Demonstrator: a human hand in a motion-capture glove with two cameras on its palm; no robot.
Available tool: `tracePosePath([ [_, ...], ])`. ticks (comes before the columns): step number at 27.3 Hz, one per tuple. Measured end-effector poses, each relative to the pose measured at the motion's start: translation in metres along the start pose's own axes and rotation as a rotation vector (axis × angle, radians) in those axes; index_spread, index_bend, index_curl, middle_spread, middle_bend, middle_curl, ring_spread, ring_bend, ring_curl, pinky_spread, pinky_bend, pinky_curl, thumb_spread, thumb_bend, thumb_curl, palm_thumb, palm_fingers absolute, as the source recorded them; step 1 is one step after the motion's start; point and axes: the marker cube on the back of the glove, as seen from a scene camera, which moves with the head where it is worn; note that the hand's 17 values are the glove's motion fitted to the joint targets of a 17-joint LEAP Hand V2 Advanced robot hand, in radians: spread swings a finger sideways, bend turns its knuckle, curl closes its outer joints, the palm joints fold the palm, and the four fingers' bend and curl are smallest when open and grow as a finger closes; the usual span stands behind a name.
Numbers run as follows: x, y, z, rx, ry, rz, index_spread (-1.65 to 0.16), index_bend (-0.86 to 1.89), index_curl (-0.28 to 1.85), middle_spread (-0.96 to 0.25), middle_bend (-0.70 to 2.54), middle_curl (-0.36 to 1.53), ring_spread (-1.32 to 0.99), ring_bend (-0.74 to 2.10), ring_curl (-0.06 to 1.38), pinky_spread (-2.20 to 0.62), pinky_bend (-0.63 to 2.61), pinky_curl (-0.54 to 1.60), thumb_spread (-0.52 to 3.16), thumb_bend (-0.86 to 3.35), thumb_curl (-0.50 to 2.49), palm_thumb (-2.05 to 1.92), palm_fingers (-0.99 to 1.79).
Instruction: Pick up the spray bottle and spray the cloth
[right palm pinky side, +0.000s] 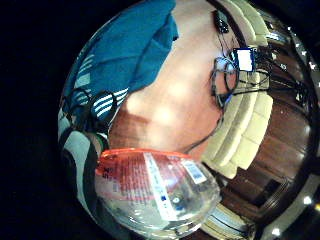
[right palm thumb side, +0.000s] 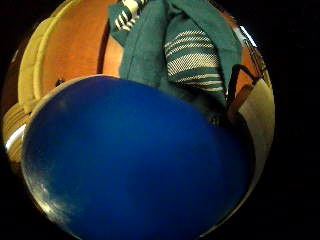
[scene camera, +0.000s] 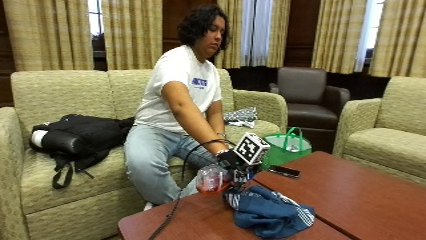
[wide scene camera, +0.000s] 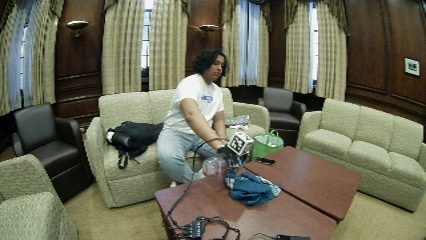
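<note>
green bag (scene camera: 287, 146), black backpack (scene camera: 76, 137), phone (scene camera: 284, 171)

The person (scene camera: 176, 107) wears a white short-sleeved T-shirt (scene camera: 174, 80) with a small blue print on the chest (scene camera: 199, 82), and light blue jeans (scene camera: 154, 159). The hair is dark, curly and reaches about the jaw. The right hand (scene camera: 228, 158) is covered by a black glove that ends at the wrist, leaving the forearm bare. In the little finger side palm view, black straps (right palm pinky side: 80, 125) and a pale rounded piece of the glove's fittings (right palm pinky side: 75, 145) show at the edge of the picture. A thin band sits on the wrist just above the glove.
</note>
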Motion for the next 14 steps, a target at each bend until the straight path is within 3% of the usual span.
tracePosePath([
  [14,-0.038,-0.013,0.031,-0.113,0.124,-0.035,-0.28,0.37,0.56,-0.23,0.57,0.5,-0.21,0.6,0.44,-0.3,0.39,0.37,0.24,-0.04,0.77,0.89,1.37],
])
